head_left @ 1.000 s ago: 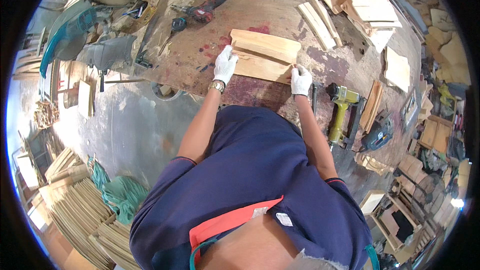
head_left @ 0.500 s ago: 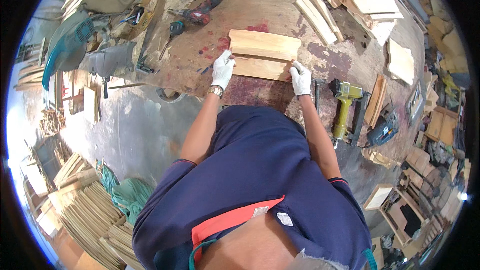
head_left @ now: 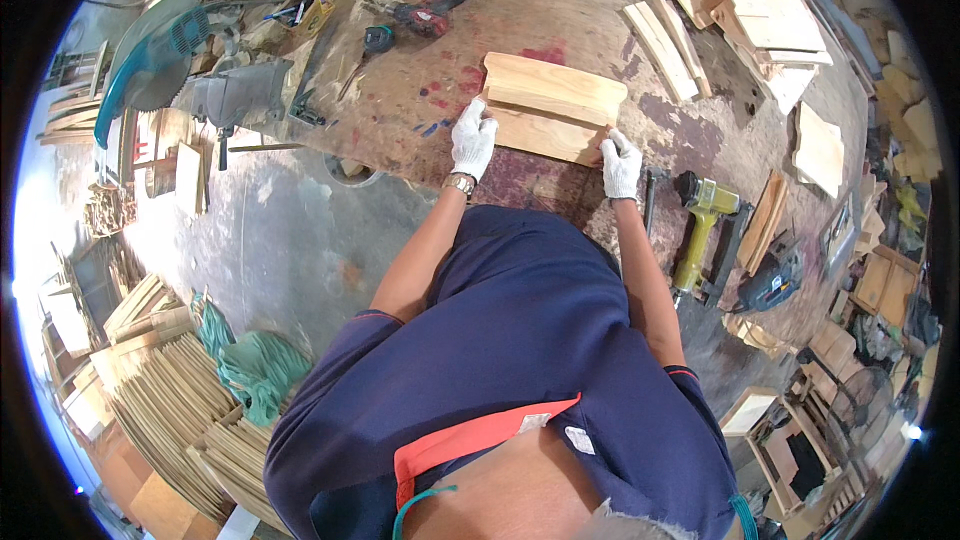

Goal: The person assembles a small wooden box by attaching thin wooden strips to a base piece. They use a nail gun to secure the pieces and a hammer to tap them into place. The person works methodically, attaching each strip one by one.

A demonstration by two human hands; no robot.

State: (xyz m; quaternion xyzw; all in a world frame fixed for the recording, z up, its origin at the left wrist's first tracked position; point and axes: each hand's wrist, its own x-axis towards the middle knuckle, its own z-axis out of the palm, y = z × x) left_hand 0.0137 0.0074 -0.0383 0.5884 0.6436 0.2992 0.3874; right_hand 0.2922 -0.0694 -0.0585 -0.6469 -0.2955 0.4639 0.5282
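Two pale wooden boards lie together on the workbench in front of me. The far board [head_left: 555, 86] is wider, with a curved long edge and notched ends; the near board [head_left: 545, 134] runs along its front edge. Wearing a white knit glove, my left hand [head_left: 473, 143] pinches the left end of the near board. My right hand [head_left: 621, 165], gloved likewise, is closed at that board's right end. The fingertips under the wood are hidden. To the right of my right hand lies a yellow-green nail gun [head_left: 700, 230].
On the worn workbench [head_left: 400, 130], a red-black cordless drill [head_left: 430, 18] and a tape measure [head_left: 378, 38] lie at the far left. Cut wood pieces [head_left: 770, 15] are heaped at the far right. A teal miter saw [head_left: 150, 70] stands left; a blue-black power tool [head_left: 770, 280] lies right.
The whole scene has shifted a little to the right in the picture as my head moved. Both hands keep their hold on the near board, and the boards now slant slightly down to the right.
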